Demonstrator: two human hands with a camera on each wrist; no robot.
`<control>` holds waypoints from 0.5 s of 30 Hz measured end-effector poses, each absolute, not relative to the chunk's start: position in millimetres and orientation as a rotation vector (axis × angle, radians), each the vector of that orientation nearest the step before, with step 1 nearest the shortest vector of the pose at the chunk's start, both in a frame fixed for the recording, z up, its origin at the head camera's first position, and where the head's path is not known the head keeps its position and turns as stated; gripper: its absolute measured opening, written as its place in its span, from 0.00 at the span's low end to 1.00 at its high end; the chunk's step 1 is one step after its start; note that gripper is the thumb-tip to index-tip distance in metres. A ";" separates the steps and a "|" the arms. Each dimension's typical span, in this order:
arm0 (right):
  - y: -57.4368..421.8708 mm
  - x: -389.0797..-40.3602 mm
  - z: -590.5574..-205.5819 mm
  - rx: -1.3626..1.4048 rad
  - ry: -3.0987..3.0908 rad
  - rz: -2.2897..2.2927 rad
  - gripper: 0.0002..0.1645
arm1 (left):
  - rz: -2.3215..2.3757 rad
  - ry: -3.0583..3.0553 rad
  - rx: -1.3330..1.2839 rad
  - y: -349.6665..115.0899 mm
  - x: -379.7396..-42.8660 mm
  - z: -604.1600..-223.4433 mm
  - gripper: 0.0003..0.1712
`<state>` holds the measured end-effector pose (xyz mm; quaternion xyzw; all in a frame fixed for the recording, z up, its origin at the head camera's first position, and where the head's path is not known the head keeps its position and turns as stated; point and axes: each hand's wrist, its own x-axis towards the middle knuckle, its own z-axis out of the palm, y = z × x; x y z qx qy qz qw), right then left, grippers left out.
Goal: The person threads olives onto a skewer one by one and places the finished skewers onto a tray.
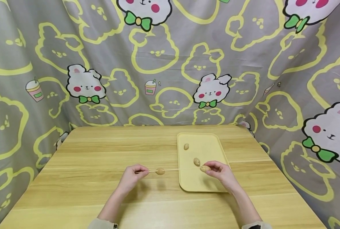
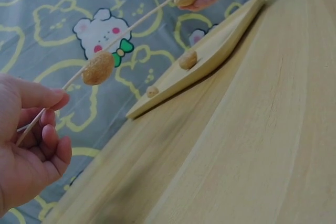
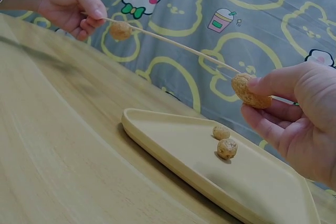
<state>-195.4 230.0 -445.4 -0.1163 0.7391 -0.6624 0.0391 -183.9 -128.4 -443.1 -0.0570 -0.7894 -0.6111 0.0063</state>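
Between finger and thumb, my left hand [image 1: 132, 176] pinches one end of a thin bamboo skewer [image 1: 171, 170]. Threaded on the skewer near that hand is a small golden-brown ball [image 2: 98, 68] with a rough, fried-looking skin. My right hand [image 1: 221, 172] pinches a second such ball [image 3: 251, 92], oval in shape, at the skewer's other end. The skewer's tip meets this ball; how deep it goes in I cannot tell. Both hands are raised, the right one over a pale yellow tray [image 1: 208, 183]. Two more brown balls lie on it, one in the middle [image 1: 197, 162] and one farther back [image 1: 186, 146].
The tray sits right of centre on a wood-grain table [image 1: 115, 152]. A grey curtain [image 1: 173, 63] with yellow outlines and white rabbit faces hangs behind the table and along its sides.
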 end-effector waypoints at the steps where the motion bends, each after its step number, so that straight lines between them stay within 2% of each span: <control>1: 229.9 -195.3 -445.2 -0.361 2.267 -2.026 0.21 | -1.910 -2.476 -0.184 -128.5 -184.4 -443.5 0.05; 15: 229.2 -194.4 -450.1 -0.509 2.276 -2.016 0.21 | -1.797 -2.503 -0.216 -122.7 -182.9 -439.1 0.05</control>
